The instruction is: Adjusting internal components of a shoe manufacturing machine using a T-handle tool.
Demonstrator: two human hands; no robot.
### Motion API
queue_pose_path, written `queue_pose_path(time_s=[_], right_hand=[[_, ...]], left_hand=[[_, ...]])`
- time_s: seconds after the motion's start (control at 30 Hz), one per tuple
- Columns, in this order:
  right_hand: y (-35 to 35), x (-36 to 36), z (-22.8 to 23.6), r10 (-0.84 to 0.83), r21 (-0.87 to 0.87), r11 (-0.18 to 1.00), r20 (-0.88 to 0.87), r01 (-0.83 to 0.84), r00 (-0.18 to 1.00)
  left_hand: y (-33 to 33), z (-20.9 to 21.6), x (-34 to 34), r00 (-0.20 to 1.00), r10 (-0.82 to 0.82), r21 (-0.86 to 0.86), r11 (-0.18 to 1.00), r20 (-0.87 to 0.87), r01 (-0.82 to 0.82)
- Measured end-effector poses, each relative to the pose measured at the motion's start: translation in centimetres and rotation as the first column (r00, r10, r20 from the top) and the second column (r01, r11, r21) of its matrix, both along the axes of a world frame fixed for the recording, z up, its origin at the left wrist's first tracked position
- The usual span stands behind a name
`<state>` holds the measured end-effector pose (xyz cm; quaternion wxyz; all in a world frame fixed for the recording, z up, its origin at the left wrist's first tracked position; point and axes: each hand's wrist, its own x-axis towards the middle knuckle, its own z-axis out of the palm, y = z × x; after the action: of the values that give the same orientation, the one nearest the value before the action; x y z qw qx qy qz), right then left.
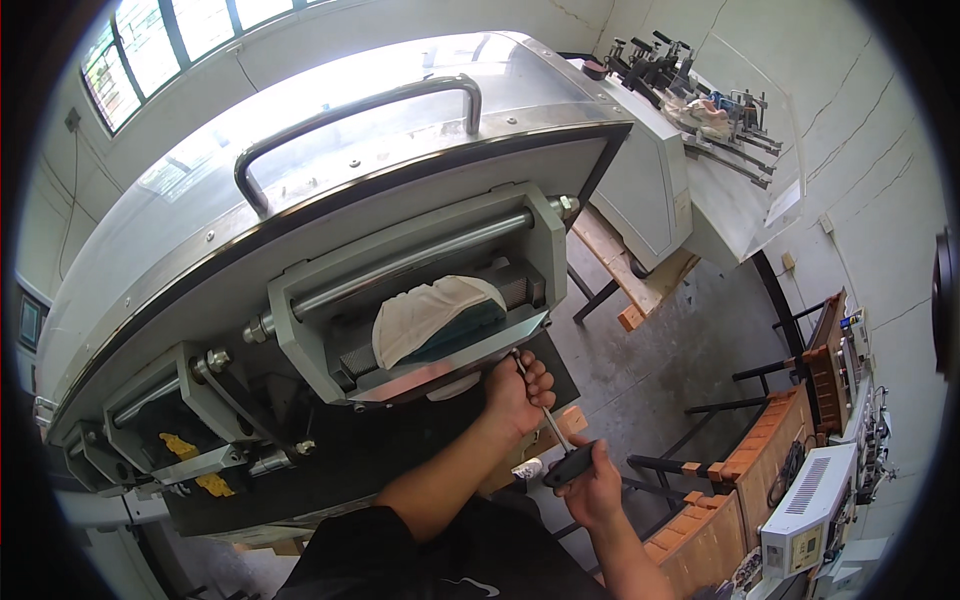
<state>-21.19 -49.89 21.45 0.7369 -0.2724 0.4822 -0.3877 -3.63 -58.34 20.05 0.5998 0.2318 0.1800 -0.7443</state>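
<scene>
A screwdriver (571, 466) with a black handle and a long metal shaft slants up toward the right end of a flat metal bar (455, 362). My right hand (598, 490) is closed round its handle. My left hand (518, 393) curls round the shaft near the tip, close under the bar. The exact spot where the tip meets the metal is hidden by my fingers. The bar is the front of a grey metal frame (290, 330) with a round rod. Inside the frame sits a rounded white and teal piece (435, 312), which looks like cloth.
A large metal machine cover with a bar handle (360, 96) rises above the frame. More frames stand left, one with yellow material (205, 478). At far right are wooden-topped benches (765, 440) and a white box-shaped device (808, 505). Another clamped machine (700, 110) stands behind.
</scene>
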Motion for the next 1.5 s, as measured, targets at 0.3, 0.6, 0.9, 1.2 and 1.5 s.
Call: queue_pose_path(time_s=[0.3, 0.6, 0.9, 1.2, 1.5], right_hand=[[0.3, 1.0, -0.7, -0.448, -0.692, 0.688, -0.642, -0.22, 0.622], [1.0, 0.9, -1.0, -0.408, -0.665, 0.565, -0.74, -0.489, 0.535], [-0.4, 2.0, -1.7, -0.211, -0.133, 0.971, -0.103, 0.197, 0.972], [0.7, 0.4, -1.0, -0.432, -0.642, 0.493, -0.767, -0.587, 0.475], [-0.8, 1.5, -0.1, -0.126, 0.025, 0.992, 0.042, 0.125, 0.991]], left_hand=[[-0.3, 0.2, -0.3, 0.999, 0.022, 0.043, 0.999, 0.033, -0.023], [0.0, -0.2, 0.1, 0.999, 0.0, 0.024, 1.0, 0.04, -0.001], [-0.2, -0.2, 0.0, 1.0, 0.005, 0.038, 0.999, 0.027, -0.006], [-0.1, -0.4, -0.1, 0.997, 0.054, 0.043, 0.998, 0.055, -0.056], [-0.1, -0.7, 0.4, 1.0, 0.003, -0.027, 1.0, -0.02, -0.003]])
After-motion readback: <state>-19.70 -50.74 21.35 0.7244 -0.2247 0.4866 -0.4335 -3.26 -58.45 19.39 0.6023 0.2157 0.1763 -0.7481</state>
